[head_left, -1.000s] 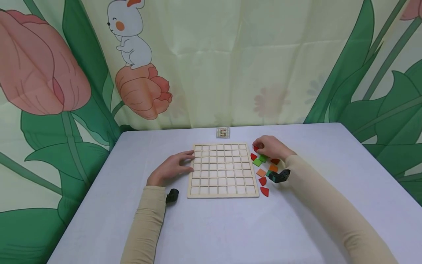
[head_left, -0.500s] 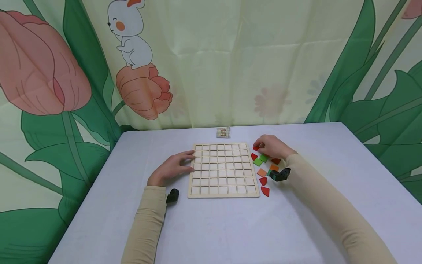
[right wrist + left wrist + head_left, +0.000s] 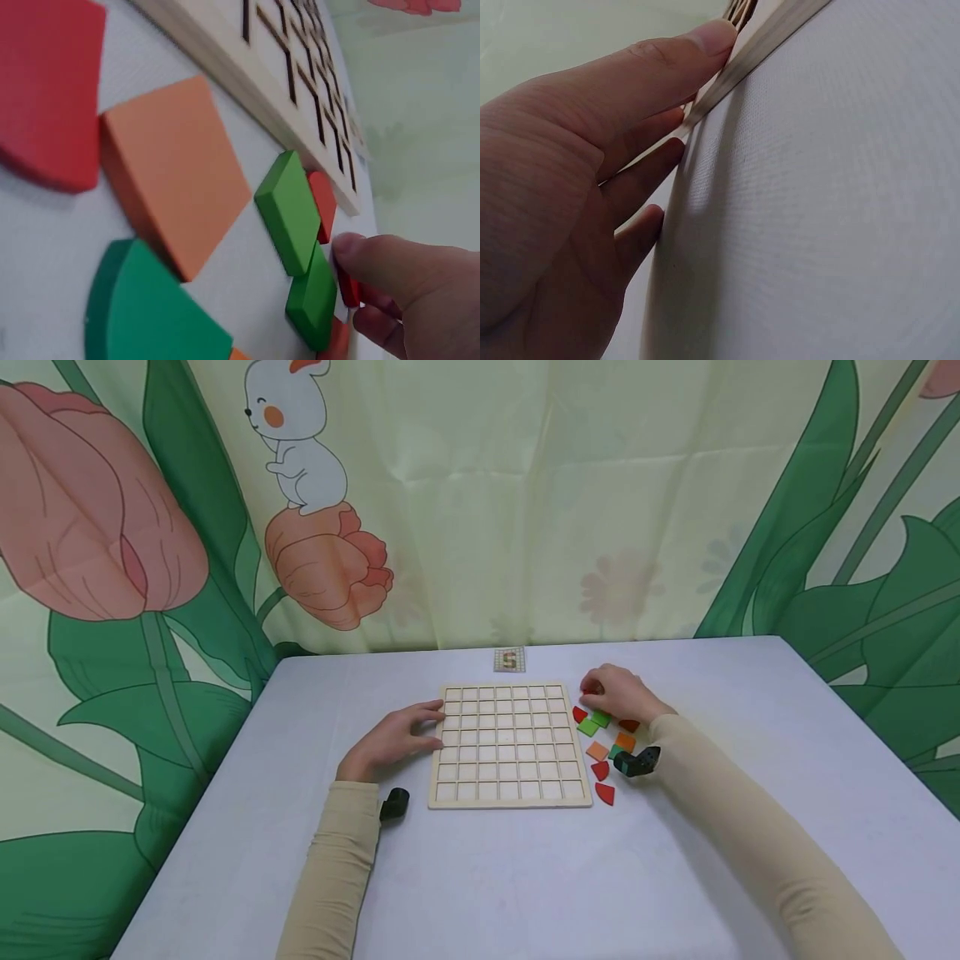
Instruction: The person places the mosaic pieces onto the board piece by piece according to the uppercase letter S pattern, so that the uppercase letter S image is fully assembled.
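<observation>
A wooden grid board [image 3: 510,805] lies flat on the table. At its left edge rests my left hand [image 3: 392,742]; the left wrist view shows the thumb [image 3: 716,39] against the board's side, the fingers loosely extended. Beyond the board's far right corner, my right hand [image 3: 621,693] pinches a red piece [image 3: 349,288] between thumb and fingers. The fingers partly cover that piece. Close by lie two green squares [image 3: 289,214], another red piece [image 3: 322,204] and, partly under the wrist, a further red one [image 3: 629,725].
Nearer along the board's right side are orange squares [image 3: 597,751], a teal quarter-round [image 3: 154,307] and red quarter-rounds [image 3: 604,794]. A small patterned card [image 3: 509,660] lies behind the board. A printed curtain [image 3: 480,527] hangs behind the table.
My right hand has shifted slightly to the right, away from the board, with the red piece between its fingers. My left hand has stayed at the board's edge.
</observation>
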Motion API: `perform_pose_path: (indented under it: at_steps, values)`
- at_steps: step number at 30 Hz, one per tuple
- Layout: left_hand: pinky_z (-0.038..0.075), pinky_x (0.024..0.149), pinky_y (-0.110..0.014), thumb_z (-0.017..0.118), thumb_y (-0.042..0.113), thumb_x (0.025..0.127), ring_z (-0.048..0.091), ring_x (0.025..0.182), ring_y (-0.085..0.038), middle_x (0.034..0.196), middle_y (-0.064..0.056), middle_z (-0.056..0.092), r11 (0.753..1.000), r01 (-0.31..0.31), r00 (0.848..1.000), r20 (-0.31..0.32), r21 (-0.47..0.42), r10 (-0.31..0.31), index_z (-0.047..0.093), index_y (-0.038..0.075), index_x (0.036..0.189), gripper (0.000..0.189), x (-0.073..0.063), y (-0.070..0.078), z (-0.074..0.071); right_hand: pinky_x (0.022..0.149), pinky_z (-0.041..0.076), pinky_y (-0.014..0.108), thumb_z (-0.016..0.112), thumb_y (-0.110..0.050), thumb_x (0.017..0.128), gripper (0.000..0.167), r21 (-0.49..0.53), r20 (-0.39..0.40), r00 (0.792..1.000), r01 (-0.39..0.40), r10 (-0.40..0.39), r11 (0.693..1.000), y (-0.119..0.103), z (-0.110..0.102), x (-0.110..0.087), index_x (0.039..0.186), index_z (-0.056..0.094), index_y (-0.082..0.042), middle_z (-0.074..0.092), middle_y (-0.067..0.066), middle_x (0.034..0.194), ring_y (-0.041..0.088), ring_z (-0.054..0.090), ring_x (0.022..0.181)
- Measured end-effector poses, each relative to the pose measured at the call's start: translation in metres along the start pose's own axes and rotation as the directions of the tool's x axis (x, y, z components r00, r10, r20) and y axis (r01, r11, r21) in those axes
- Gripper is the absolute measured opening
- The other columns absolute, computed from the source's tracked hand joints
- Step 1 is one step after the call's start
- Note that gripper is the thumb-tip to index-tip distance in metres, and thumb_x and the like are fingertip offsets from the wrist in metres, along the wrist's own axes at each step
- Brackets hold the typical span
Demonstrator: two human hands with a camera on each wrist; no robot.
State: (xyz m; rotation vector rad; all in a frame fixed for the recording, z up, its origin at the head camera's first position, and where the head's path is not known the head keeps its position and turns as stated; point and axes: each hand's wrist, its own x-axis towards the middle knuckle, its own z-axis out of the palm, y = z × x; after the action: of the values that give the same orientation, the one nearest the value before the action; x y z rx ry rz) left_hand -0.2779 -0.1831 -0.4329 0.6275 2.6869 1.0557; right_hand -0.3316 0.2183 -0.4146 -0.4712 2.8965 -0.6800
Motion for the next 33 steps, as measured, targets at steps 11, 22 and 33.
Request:
perform_pose_path:
  at_steps: [11, 22, 33]
  values:
    - [0.025, 0.117, -0.04, 0.077, 0.025, 0.086, 0.03, 0.144, -0.023, 0.153, -0.002, 0.04, 1.0, -0.022, 1.0, -0.003, 0.001, 0.022, 0.059, 0.006, 0.134, 0.055, -0.001, 0.001, -0.001, 0.091, 0.05, 0.045, 0.062, -0.011, 0.092, 0.034, 0.009, 0.011, 1.0, -0.023, 0.023, 1.0, 0.004, 0.0, 0.0, 0.124, 0.062, 0.002, 0.056, 0.019, 0.114, 0.032, 0.051, 0.101]
    - [0.026, 0.116, -0.041, 0.077, 0.026, 0.085, 0.03, 0.144, -0.023, 0.153, -0.003, 0.04, 1.0, -0.024, 1.0, -0.001, 0.016, 0.024, 0.059, 0.006, 0.134, 0.056, 0.001, 0.001, 0.0, 0.092, 0.049, 0.046, 0.062, -0.014, 0.095, 0.032, 0.027, -0.024, 1.0, -0.019, 0.02, 0.999, 0.004, 0.002, -0.002, 0.123, 0.062, 0.003, 0.058, 0.019, 0.113, 0.031, 0.053, 0.099]
    - [0.026, 0.117, -0.042, 0.077, 0.025, 0.085, 0.03, 0.144, -0.024, 0.154, -0.003, 0.04, 1.0, -0.017, 1.0, 0.0, 0.013, 0.017, 0.058, 0.005, 0.135, 0.057, -0.002, 0.005, -0.001, 0.091, 0.05, 0.044, 0.06, -0.013, 0.095, 0.033, 0.033, -0.046, 0.998, 0.044, -0.042, 0.998, -0.014, -0.001, 0.002, 0.124, 0.062, 0.003, 0.06, 0.019, 0.116, 0.031, 0.055, 0.104]
